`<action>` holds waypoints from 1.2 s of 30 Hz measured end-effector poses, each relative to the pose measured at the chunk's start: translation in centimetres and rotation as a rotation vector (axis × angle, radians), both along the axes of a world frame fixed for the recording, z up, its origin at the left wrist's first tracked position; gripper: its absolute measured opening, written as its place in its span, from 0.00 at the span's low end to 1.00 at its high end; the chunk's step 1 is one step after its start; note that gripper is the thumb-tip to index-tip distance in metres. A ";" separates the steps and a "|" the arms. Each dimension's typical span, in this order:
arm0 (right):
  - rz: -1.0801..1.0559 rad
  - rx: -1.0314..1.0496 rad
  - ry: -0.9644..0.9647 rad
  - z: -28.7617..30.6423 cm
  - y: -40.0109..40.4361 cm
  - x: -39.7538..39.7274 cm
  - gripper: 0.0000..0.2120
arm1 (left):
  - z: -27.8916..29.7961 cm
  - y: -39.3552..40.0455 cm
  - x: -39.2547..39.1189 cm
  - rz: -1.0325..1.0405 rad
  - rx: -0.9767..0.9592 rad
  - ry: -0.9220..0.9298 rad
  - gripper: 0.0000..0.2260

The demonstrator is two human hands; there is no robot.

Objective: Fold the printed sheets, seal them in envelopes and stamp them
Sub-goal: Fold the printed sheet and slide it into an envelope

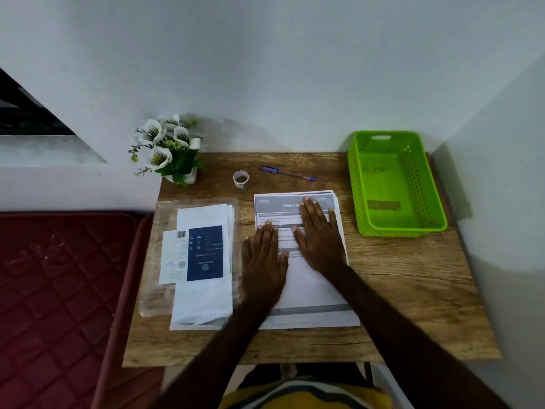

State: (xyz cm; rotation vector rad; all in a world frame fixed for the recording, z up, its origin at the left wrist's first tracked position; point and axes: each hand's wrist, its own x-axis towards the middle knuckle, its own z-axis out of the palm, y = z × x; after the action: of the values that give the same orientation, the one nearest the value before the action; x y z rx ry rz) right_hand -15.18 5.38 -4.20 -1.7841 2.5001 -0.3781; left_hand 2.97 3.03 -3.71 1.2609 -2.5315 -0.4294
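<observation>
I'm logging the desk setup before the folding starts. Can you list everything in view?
sheets: small stack, white with grey print, desk centre, under both hands
envelopes: stack in a clear wrapper, white with a dark blue label, left of the sheets
tape roll: one, clear, behind the sheets
pen: one, blue, right of the tape roll
basket: one, green, nothing visible inside, desk's far right corner
flowers: one pot, white and green, far left corner
desk: one, wood
mattress: one, dark red, left of the desk
left hand: flat on the sheets
right hand: flat on the sheets
</observation>
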 end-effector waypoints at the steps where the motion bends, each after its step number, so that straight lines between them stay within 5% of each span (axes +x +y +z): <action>1: -0.002 0.001 -0.006 0.0 0.1 0.0 0.31 | 0.0 0.0 0.0 0.000 0.005 0.002 0.27; 16: 0.051 -0.211 -0.068 2.7 -0.8 -3.4 0.25 | -0.5 -0.1 -0.1 0.022 -0.009 0.010 0.27; 25: -0.110 -0.185 -0.145 3.7 -0.8 -3.3 0.30 | -0.7 -0.5 -0.4 0.026 -0.012 -0.009 0.27; 29: 0.048 -0.081 -0.115 5.6 -3.0 -4.9 0.26 | -0.4 -0.5 -0.5 0.020 -0.009 -0.003 0.26; 36: 0.201 0.252 -0.030 7.6 -6.9 -6.1 0.35 | 2.4 2.1 -0.9 -0.054 -0.050 0.014 0.27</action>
State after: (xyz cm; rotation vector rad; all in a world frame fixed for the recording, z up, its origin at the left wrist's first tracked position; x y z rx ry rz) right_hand -21.24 -1.50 3.39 -1.8851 2.2047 -0.0743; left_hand 2.03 5.14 -1.31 1.1693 -2.5530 -0.3824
